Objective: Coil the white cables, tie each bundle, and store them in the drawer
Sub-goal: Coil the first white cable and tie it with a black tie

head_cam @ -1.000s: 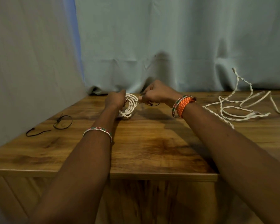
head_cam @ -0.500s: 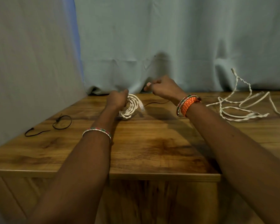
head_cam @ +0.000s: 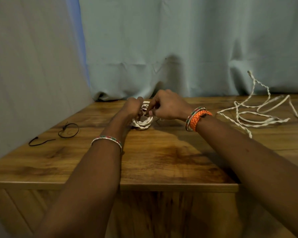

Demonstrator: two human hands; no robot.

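Right hand has swung back to the coil; left hand fingers grip it

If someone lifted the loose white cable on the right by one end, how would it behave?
The loose white cable would probably drape and trail, since it lies in slack loops. Its twisted strands may snag each other. It looks thin, so likely light.
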